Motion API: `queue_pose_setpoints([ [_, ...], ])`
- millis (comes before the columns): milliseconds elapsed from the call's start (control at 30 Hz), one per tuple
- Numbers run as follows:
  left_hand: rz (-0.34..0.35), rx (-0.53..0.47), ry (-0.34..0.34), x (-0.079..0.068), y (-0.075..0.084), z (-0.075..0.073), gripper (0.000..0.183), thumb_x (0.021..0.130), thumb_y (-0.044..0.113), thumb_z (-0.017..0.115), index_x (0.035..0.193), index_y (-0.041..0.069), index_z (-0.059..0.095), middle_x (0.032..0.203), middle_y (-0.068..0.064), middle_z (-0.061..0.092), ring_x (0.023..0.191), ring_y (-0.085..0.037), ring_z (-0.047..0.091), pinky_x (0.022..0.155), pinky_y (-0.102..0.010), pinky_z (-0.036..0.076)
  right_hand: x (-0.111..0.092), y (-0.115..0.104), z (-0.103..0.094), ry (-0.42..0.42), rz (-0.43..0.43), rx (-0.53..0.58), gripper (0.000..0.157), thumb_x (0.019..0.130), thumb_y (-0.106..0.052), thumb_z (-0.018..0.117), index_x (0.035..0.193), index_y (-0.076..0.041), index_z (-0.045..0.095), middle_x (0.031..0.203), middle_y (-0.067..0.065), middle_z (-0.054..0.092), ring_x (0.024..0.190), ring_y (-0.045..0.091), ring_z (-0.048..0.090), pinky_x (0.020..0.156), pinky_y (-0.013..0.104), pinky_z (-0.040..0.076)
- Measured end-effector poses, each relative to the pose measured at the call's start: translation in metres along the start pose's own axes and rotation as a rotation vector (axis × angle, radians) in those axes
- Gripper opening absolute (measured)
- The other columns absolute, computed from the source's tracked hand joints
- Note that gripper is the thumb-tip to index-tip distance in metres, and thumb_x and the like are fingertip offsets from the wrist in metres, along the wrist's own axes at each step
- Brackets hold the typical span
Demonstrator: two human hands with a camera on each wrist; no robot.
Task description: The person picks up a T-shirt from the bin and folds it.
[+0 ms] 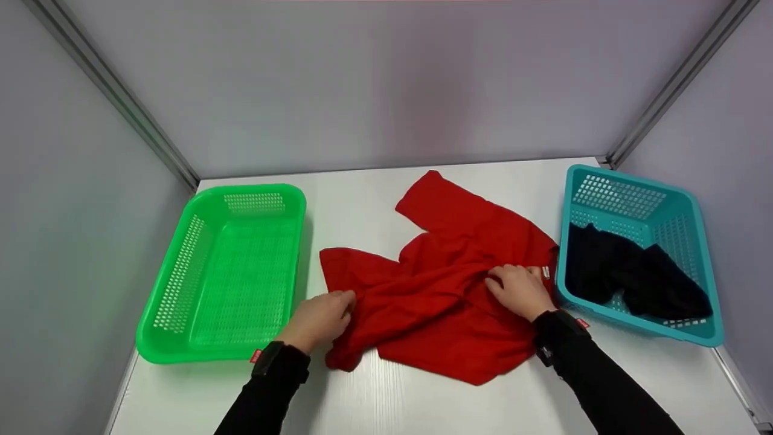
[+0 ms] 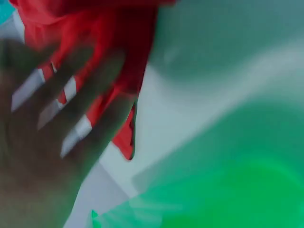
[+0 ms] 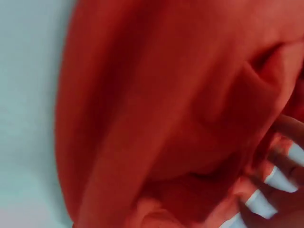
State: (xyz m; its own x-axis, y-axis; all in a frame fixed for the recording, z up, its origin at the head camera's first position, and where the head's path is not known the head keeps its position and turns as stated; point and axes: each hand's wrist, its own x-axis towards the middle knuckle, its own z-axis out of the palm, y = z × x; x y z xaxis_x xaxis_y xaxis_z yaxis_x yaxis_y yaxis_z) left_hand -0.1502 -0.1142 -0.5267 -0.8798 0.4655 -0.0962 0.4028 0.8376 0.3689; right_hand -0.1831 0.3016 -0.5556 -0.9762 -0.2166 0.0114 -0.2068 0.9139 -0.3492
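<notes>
A crumpled red shirt (image 1: 435, 284) lies spread on the white table, its neck with a small white label (image 1: 546, 272) at the right. My left hand (image 1: 323, 317) is at the shirt's left edge. In the left wrist view, this hand's blurred fingers (image 2: 90, 90) reach over the red cloth, spread and fairly straight. On the shirt's right part rests my right hand (image 1: 520, 289), near the label. The right wrist view shows its fingers (image 3: 280, 164) apart against the folded cloth. Both thumbs' contact with the cloth is unclear.
A green basket (image 1: 296, 241) stands to the left with nothing in it. At the right, a blue basket (image 1: 703, 266) holds black cloth (image 1: 634, 272), and its near left side adjoins the shirt. Grey panels (image 1: 386, 84) enclose the table at the back and sides.
</notes>
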Motion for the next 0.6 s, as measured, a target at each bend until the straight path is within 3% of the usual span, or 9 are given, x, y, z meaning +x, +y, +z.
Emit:
queue_pose_setpoints([
  [67, -0.060, 0.030, 0.128, 0.011, -0.002, 0.004, 0.015, 0.094, 0.001, 0.064, 0.108, 0.006, 0.066, 0.102, -0.012, 0.064, 0.090, -0.034, 0.063, 0.070, -0.046, 0.057, 0.006, 0.000, -0.003, 0.075, -0.013, 0.033, 0.019, 0.102, -0.016, 0.065, 0.115, -0.003, 0.070, 0.102, 0.017, 0.074, 0.092, 0.039, 0.068, 0.087, 0.053, 0.050],
  [133, -0.130, 0.038, 0.211, 0.023, -0.004, 0.006, 0.032, 0.097, 0.000, 0.063, 0.128, 0.004, 0.064, 0.127, -0.019, 0.061, 0.107, -0.044, 0.062, 0.076, -0.054, 0.059, 0.012, 0.001, -0.004, 0.122, -0.039, 0.049, 0.018, 0.102, -0.009, 0.063, 0.118, -0.003, 0.067, 0.103, 0.018, 0.075, 0.090, 0.038, 0.070, 0.084, 0.051, 0.055],
  [200, -0.218, -0.001, 0.233, 0.034, -0.008, 0.007, 0.045, 0.099, 0.001, 0.060, 0.144, 0.006, 0.057, 0.147, -0.022, 0.051, 0.116, -0.051, 0.058, 0.078, -0.060, 0.058, 0.018, 0.001, -0.006, 0.129, -0.078, 0.034, 0.025, 0.102, -0.004, 0.061, 0.127, -0.001, 0.064, 0.113, 0.021, 0.071, 0.100, 0.041, 0.068, 0.088, 0.053, 0.056],
  [267, -0.314, -0.061, 0.199, 0.043, -0.011, 0.009, 0.051, 0.103, 0.005, 0.055, 0.154, 0.009, 0.048, 0.155, -0.022, 0.045, 0.119, -0.056, 0.056, 0.081, -0.064, 0.057, 0.025, 0.001, -0.007, 0.109, -0.115, 0.010, 0.035, 0.102, 0.000, 0.059, 0.137, 0.002, 0.059, 0.132, 0.025, 0.064, 0.121, 0.048, 0.059, 0.102, 0.058, 0.050],
  [333, -0.397, -0.110, 0.167, 0.049, -0.013, 0.012, 0.053, 0.106, 0.009, 0.051, 0.158, 0.008, 0.041, 0.154, -0.024, 0.046, 0.118, -0.058, 0.057, 0.083, -0.066, 0.056, 0.030, 0.002, -0.006, 0.054, -0.133, -0.003, 0.044, 0.103, 0.002, 0.056, 0.147, 0.003, 0.052, 0.148, 0.027, 0.053, 0.139, 0.055, 0.042, 0.113, 0.065, 0.037],
  [433, -0.467, -0.115, 0.148, 0.054, -0.014, 0.016, 0.052, 0.108, 0.014, 0.051, 0.157, 0.005, 0.039, 0.145, -0.029, 0.053, 0.118, -0.057, 0.057, 0.087, -0.067, 0.054, 0.034, 0.005, -0.004, -0.060, -0.110, 0.013, 0.053, 0.105, 0.003, 0.049, 0.157, 0.003, 0.038, 0.156, 0.030, 0.044, 0.143, 0.062, 0.031, 0.114, 0.073, 0.027],
  [467, -0.479, -0.110, 0.150, 0.055, -0.013, 0.018, 0.051, 0.108, 0.016, 0.052, 0.156, 0.004, 0.040, 0.141, -0.031, 0.055, 0.118, -0.057, 0.057, 0.087, -0.067, 0.054, 0.035, 0.007, -0.003, -0.090, -0.092, 0.021, 0.054, 0.106, 0.002, 0.047, 0.158, 0.003, 0.035, 0.156, 0.030, 0.043, 0.143, 0.062, 0.032, 0.114, 0.075, 0.026],
  [533, -0.500, -0.122, 0.113, 0.057, -0.013, 0.018, 0.049, 0.106, 0.016, 0.054, 0.152, 0.002, 0.045, 0.131, -0.032, 0.060, 0.114, -0.055, 0.060, 0.086, -0.065, 0.055, 0.034, 0.007, -0.001, -0.075, -0.083, -0.036, 0.057, 0.104, 0.001, 0.051, 0.159, 0.000, 0.036, 0.144, 0.031, 0.054, 0.130, 0.060, 0.048, 0.109, 0.072, 0.035],
  [600, -0.518, -0.158, 0.064, 0.058, -0.014, 0.017, 0.050, 0.104, 0.016, 0.055, 0.151, 0.002, 0.046, 0.123, -0.031, 0.065, 0.110, -0.052, 0.063, 0.086, -0.061, 0.055, 0.034, 0.008, 0.000, -0.050, -0.071, -0.085, 0.059, 0.102, 0.001, 0.052, 0.159, -0.003, 0.037, 0.114, 0.027, 0.067, 0.104, 0.052, 0.063, 0.099, 0.066, 0.042],
])
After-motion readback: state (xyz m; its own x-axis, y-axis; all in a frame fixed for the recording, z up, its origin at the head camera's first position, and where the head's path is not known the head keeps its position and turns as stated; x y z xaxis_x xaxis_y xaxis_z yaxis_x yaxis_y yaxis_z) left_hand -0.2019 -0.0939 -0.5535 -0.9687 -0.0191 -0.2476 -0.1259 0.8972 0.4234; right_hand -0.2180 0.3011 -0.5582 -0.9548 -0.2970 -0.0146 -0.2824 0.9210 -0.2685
